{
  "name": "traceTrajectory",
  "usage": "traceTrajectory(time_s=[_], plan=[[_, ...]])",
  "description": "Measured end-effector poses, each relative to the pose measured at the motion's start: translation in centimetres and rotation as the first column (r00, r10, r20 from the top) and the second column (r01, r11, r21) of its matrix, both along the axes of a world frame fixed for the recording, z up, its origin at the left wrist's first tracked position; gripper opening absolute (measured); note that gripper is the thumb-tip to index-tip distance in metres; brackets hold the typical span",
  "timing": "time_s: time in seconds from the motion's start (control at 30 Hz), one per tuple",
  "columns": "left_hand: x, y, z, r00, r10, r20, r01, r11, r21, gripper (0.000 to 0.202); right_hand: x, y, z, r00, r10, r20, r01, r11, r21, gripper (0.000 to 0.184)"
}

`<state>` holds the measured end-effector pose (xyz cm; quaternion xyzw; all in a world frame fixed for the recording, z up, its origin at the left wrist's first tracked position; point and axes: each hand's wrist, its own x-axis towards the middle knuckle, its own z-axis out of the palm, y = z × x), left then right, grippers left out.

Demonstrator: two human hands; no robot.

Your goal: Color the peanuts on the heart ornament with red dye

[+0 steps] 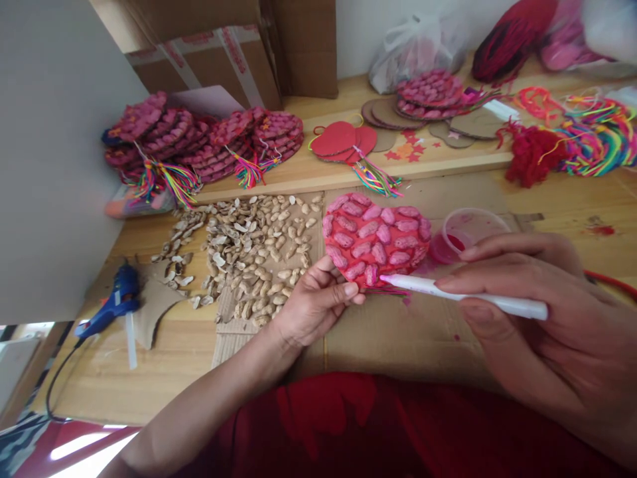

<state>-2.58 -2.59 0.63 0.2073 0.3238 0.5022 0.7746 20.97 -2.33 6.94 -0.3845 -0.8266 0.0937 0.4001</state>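
Observation:
My left hand (313,299) pinches the lower left edge of a red heart-shaped card (377,239) covered with pink-painted peanut shells, holding it up over the cardboard mat. My right hand (537,312) is closed round a white brush handle (462,295), whose tip touches the heart's lower edge. A small clear cup of red paint (462,234) stands just right of the heart, behind my right fingers.
A heap of peanuts and shells (249,259) lies left of the heart. A blue glue gun (112,302) rests at the far left. Stacks of finished pink hearts with tassels (199,143), red cards (343,141), coloured threads (592,136) and cardboard boxes (219,60) line the back.

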Motion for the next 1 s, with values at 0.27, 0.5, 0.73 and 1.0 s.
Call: traceTrajectory(time_s=[0.27, 0.5, 0.73, 1.0], plan=[[0.09, 0.05, 0.11, 1.000, 0.000, -0.009, 0.000, 1.000, 0.008, 0.035, 0.01, 0.24, -0.26, 1.000, 0.007, -0.018, -0.006, 0.999, 0.034, 0.022], [0.16, -0.07, 0.03, 1.000, -0.003, -0.016, 0.003, 0.999, 0.041, 0.034, -0.17, -0.05, 0.14, 0.999, -0.036, -0.028, 0.036, 0.999, 0.021, 0.021], [0.47, -0.19, 0.11, 0.998, 0.001, -0.065, 0.002, 0.999, 0.046, 0.037, 0.00, 0.01, 0.28, 0.998, -0.035, -0.046, 0.034, 0.999, -0.032, 0.022], [0.21, -0.14, -0.02, 1.000, -0.015, -0.025, 0.015, 1.000, 0.016, 0.038, -0.28, -0.15, -0.11, 0.996, -0.073, -0.042, 0.072, 0.997, -0.018, 0.022]])
